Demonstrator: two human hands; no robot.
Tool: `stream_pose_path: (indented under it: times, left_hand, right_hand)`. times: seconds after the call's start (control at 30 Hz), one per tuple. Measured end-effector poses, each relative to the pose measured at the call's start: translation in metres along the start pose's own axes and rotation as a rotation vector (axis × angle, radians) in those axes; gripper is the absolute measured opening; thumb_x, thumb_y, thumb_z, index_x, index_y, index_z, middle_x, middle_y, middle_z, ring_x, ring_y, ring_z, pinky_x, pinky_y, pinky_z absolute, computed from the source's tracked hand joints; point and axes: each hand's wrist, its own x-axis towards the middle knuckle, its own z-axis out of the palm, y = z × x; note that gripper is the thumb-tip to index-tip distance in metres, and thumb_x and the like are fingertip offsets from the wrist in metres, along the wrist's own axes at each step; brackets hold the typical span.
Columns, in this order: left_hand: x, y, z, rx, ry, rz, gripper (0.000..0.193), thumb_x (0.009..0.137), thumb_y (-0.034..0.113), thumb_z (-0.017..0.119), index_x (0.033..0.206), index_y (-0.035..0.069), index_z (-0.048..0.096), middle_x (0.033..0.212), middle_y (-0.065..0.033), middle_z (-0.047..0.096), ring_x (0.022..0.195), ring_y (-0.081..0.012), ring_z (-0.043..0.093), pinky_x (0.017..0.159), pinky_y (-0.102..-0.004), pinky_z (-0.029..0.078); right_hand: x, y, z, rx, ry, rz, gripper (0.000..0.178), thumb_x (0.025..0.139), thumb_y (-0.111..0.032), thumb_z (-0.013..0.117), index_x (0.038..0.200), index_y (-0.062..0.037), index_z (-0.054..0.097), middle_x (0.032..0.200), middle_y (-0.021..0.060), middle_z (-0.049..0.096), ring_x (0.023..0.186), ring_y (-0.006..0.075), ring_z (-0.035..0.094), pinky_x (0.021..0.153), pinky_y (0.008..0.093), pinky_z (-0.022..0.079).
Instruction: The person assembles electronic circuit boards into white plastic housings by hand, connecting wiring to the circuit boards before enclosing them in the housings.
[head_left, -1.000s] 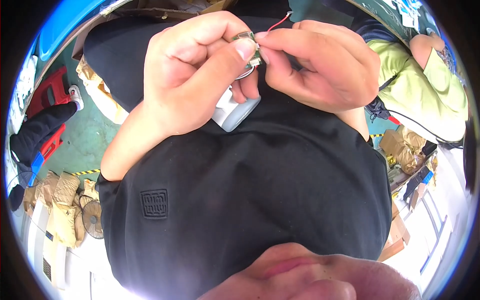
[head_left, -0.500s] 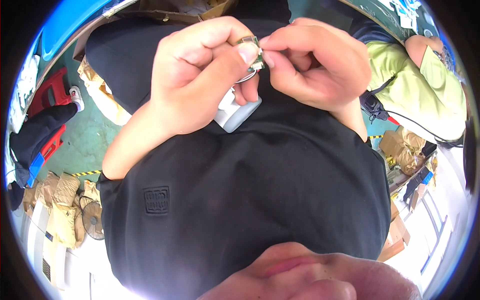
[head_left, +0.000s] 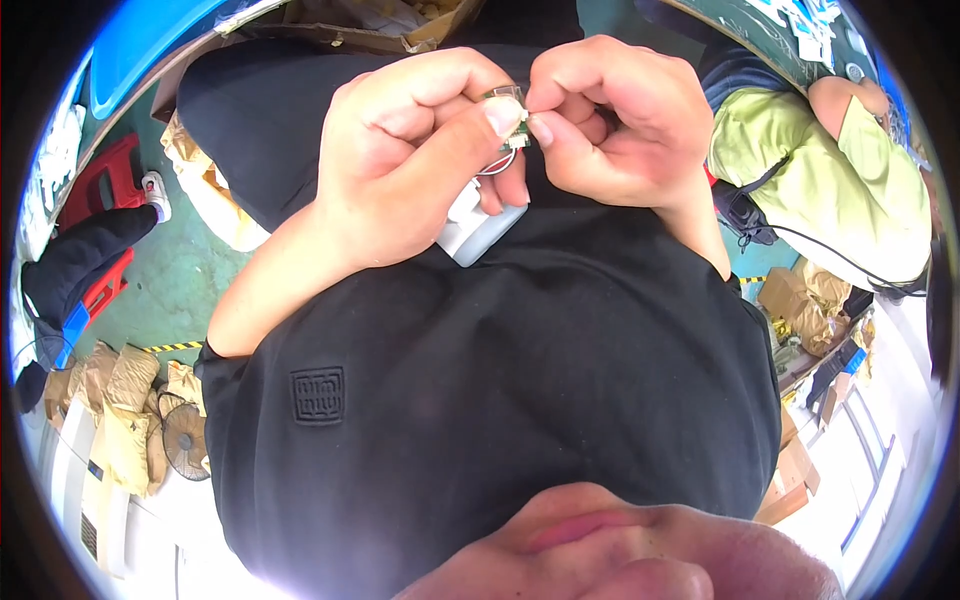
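Observation:
My left hand [head_left: 410,160] pinches a small green circuit board [head_left: 518,140] between thumb and forefinger. A white plug sits at the board's lower edge, and thin wires [head_left: 497,165] curve down from it. Below, a white and grey plastic housing [head_left: 480,233] rests against my left hand's lower fingers, partly covered by that hand. From the right, my right hand [head_left: 630,130] holds thumb and forefinger pinched together at the board's right edge. A tiny white piece shows at those fingertips, too small to name.
A cardboard box [head_left: 410,40] stands beyond my hands. On the right sits a person in a light green shirt [head_left: 830,180]. At left are a red stool [head_left: 105,185], another person's leg, brown paper packages [head_left: 125,440] and a fan [head_left: 185,440]. Cartons [head_left: 790,295] lie at right.
Both hands have shifted slightly, the left a little to the right and the right a little to the left. The board has tilted slightly and remains in the left hand.

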Motion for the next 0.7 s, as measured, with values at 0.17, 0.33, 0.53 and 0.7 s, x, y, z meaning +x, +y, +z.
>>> stream_pose_path:
  times: [0.17, 0.33, 0.53, 0.7]
  left_hand:
    - [0.001, -0.001, 0.000, -0.030, 0.026, -0.036, 0.020, 0.106, 0.010, 0.052, 0.099, -0.005, 0.063, 0.073, -0.0120, 0.069, 0.061, -0.0124, 0.066, 0.058, -0.0239, 0.052]
    - [0.001, 0.006, -0.007, 0.016, -0.078, -0.131, 0.020, 0.106, 0.010, 0.052, 0.098, -0.005, 0.063, 0.072, -0.0115, 0.069, 0.061, -0.0123, 0.066, 0.057, -0.0237, 0.053]
    - [0.000, 0.003, -0.008, 0.062, -0.116, -0.086, 0.020, 0.105, 0.009, 0.052, 0.097, -0.005, 0.063, 0.071, -0.0108, 0.068, 0.060, -0.0123, 0.066, 0.057, -0.0238, 0.053]
    - [-0.003, -0.001, -0.007, 0.007, -0.039, -0.040, 0.021, 0.106, 0.010, 0.051, 0.097, -0.005, 0.063, 0.072, -0.0113, 0.069, 0.061, -0.0129, 0.066, 0.057, -0.0245, 0.052]
  right_hand:
    - [-0.001, 0.002, 0.004, -0.069, 0.015, -0.084, 0.021, 0.075, 0.008, 0.074, 0.092, -0.0024, 0.069, 0.056, -0.0031, 0.049, 0.045, 0.0039, 0.044, 0.045, 0.0226, 0.035]
    - [0.002, 0.002, -0.003, -0.134, -0.019, -0.199, 0.021, 0.071, 0.010, 0.074, 0.089, 0.0006, 0.069, 0.055, -0.0035, 0.046, 0.044, 0.0059, 0.040, 0.044, 0.0242, 0.034]
    - [0.001, 0.004, -0.001, -0.087, -0.035, -0.215, 0.021, 0.069, 0.010, 0.074, 0.088, 0.0014, 0.070, 0.054, -0.0036, 0.044, 0.044, 0.0073, 0.040, 0.044, 0.0252, 0.035]
    - [0.000, 0.001, 0.007, -0.169, 0.028, -0.253, 0.023, 0.067, 0.012, 0.074, 0.088, 0.0019, 0.070, 0.054, -0.0035, 0.044, 0.044, 0.0075, 0.041, 0.044, 0.0252, 0.036]
